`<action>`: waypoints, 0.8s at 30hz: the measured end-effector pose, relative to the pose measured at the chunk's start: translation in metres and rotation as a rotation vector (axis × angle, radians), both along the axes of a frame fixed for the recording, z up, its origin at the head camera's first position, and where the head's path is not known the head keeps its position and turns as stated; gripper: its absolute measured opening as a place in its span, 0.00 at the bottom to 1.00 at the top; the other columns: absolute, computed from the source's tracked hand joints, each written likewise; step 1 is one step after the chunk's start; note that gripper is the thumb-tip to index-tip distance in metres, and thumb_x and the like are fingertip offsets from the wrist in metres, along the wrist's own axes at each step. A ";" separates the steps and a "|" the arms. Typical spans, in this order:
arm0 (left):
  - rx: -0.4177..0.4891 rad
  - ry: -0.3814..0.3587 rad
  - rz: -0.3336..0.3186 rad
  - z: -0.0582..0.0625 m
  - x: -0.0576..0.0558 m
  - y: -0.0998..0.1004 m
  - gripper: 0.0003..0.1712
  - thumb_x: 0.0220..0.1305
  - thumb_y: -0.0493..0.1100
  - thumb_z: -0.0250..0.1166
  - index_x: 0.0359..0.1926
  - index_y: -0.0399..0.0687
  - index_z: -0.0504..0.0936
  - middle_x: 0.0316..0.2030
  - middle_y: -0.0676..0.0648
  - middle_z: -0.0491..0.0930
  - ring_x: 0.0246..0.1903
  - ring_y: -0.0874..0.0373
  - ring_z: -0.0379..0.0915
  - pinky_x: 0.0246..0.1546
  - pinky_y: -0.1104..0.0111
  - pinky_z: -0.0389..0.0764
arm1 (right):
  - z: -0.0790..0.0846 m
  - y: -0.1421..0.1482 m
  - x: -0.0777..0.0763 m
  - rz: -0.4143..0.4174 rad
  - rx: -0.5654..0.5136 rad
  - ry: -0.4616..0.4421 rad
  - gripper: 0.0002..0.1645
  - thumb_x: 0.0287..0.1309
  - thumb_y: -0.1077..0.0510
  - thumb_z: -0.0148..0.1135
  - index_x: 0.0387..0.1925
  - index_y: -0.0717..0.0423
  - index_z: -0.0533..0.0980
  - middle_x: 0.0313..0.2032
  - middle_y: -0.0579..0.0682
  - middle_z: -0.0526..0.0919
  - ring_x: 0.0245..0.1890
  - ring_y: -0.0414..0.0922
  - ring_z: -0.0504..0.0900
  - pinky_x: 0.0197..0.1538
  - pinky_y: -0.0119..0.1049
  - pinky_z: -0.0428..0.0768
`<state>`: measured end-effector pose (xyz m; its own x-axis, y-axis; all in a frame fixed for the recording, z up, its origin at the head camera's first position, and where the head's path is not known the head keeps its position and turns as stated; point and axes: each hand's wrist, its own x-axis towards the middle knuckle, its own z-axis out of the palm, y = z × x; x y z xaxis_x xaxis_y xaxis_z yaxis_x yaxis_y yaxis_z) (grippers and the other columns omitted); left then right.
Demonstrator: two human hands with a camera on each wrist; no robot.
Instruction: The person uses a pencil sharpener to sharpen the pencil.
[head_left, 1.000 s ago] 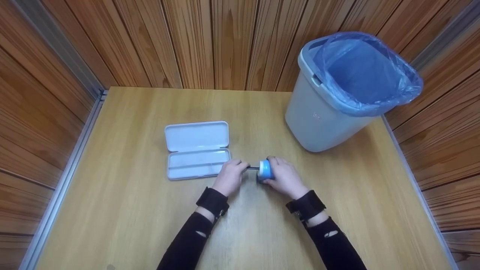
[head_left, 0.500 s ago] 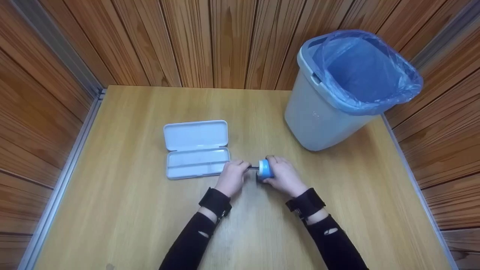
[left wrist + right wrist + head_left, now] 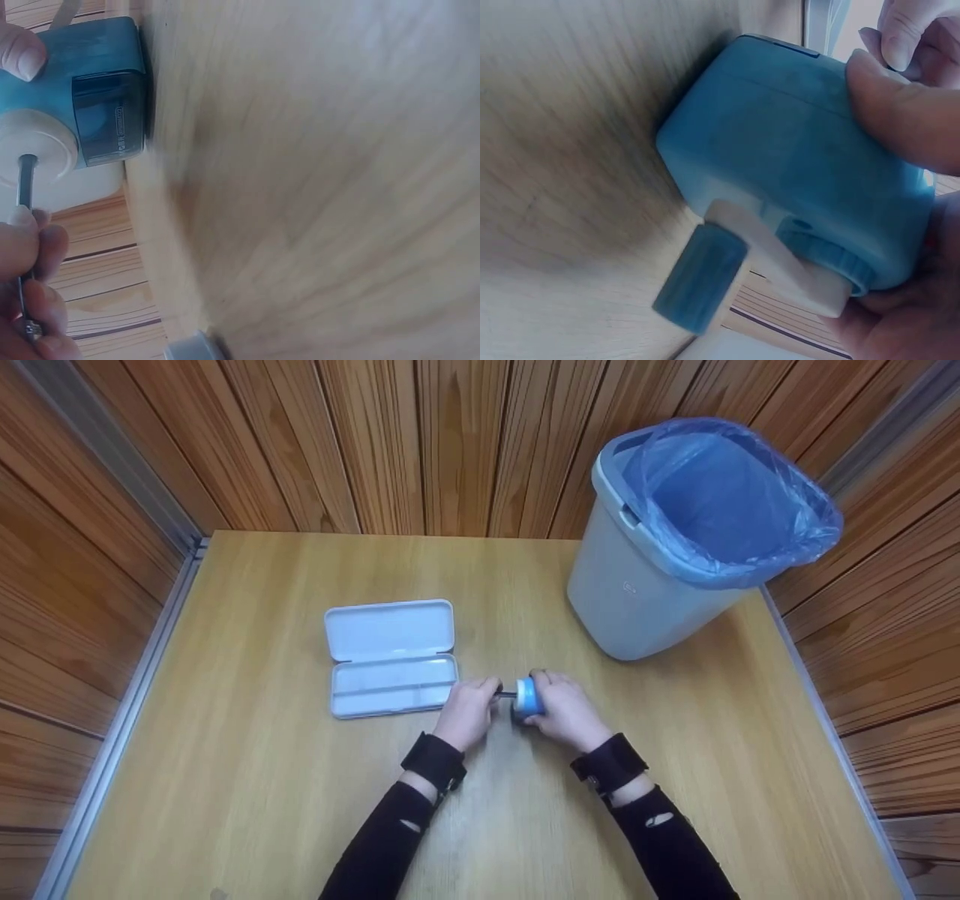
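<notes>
A blue hand-crank pencil sharpener (image 3: 531, 701) stands on the table, its pale round front facing left. My right hand (image 3: 568, 711) grips its body from the right, thumb and fingers on opposite sides. From the left, my left hand (image 3: 466, 711) pinches a dark pencil (image 3: 25, 184), whose front end sits in the sharpener's hole. A metal-looking band shows at the pencil's rear, among the left fingers. The right wrist view shows the cream crank arm with its blue handle (image 3: 701, 277) free of both hands. A see-through dark shavings drawer (image 3: 111, 120) is in the sharpener's front.
Left of my hands lies a white pencil case (image 3: 394, 701) with its lid up and a divider inside. A grey bin (image 3: 637, 592) with a blue bag liner (image 3: 727, 510) stands at the back right. Wood-panelled walls (image 3: 450, 450) enclose the table.
My left wrist has shifted slightly right and turned a little, the pencil still in the sharpener. My right hand keeps its grip on the sharpener.
</notes>
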<state>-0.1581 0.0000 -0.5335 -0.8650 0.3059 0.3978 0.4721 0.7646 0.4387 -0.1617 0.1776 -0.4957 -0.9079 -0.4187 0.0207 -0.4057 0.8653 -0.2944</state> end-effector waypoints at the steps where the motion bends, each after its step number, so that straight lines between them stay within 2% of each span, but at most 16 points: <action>1: -0.002 0.003 0.002 -0.001 0.000 0.001 0.06 0.50 0.34 0.63 0.28 0.46 0.74 0.22 0.48 0.79 0.24 0.52 0.75 0.31 0.62 0.74 | 0.000 0.000 0.000 0.001 0.004 0.000 0.44 0.36 0.55 0.74 0.56 0.66 0.66 0.50 0.64 0.76 0.52 0.59 0.75 0.59 0.51 0.69; 5: -0.011 0.008 0.014 -0.002 0.000 0.007 0.08 0.48 0.32 0.64 0.28 0.45 0.72 0.20 0.48 0.79 0.22 0.52 0.75 0.29 0.62 0.73 | 0.001 -0.002 0.001 0.001 0.016 0.002 0.44 0.36 0.55 0.74 0.56 0.66 0.66 0.50 0.65 0.76 0.52 0.59 0.75 0.59 0.51 0.69; 10: -0.018 -0.006 0.021 -0.002 -0.001 0.009 0.08 0.48 0.31 0.63 0.29 0.44 0.73 0.22 0.47 0.80 0.24 0.52 0.77 0.29 0.63 0.71 | 0.001 -0.004 0.001 0.007 0.031 0.033 0.43 0.34 0.56 0.74 0.54 0.67 0.67 0.49 0.64 0.77 0.51 0.58 0.76 0.60 0.49 0.69; 17: -0.039 -0.052 -0.010 0.000 -0.001 0.007 0.07 0.52 0.35 0.63 0.32 0.46 0.72 0.25 0.47 0.81 0.26 0.52 0.77 0.29 0.64 0.72 | 0.002 -0.001 0.003 0.011 0.059 0.055 0.45 0.36 0.52 0.73 0.57 0.65 0.65 0.51 0.64 0.75 0.52 0.59 0.74 0.58 0.51 0.70; 20: -0.107 -0.041 -0.005 0.001 0.001 0.005 0.09 0.56 0.40 0.62 0.38 0.48 0.75 0.32 0.47 0.82 0.33 0.51 0.78 0.36 0.61 0.70 | 0.003 0.004 0.005 0.009 0.075 0.066 0.51 0.36 0.47 0.73 0.62 0.62 0.61 0.57 0.64 0.71 0.57 0.60 0.70 0.62 0.54 0.65; 24: -0.181 -0.020 0.022 0.007 0.003 0.005 0.24 0.51 0.44 0.65 0.51 0.47 0.73 0.46 0.45 0.78 0.46 0.48 0.73 0.48 0.55 0.66 | 0.007 0.019 0.011 -0.013 0.052 0.076 0.58 0.34 0.44 0.73 0.65 0.60 0.57 0.61 0.64 0.66 0.61 0.60 0.66 0.63 0.58 0.60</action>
<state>-0.1556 0.0047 -0.5267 -0.8794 0.3522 0.3203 0.4472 0.8420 0.3018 -0.1505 0.1965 -0.4883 -0.9097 -0.4096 0.0682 -0.4142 0.8837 -0.2181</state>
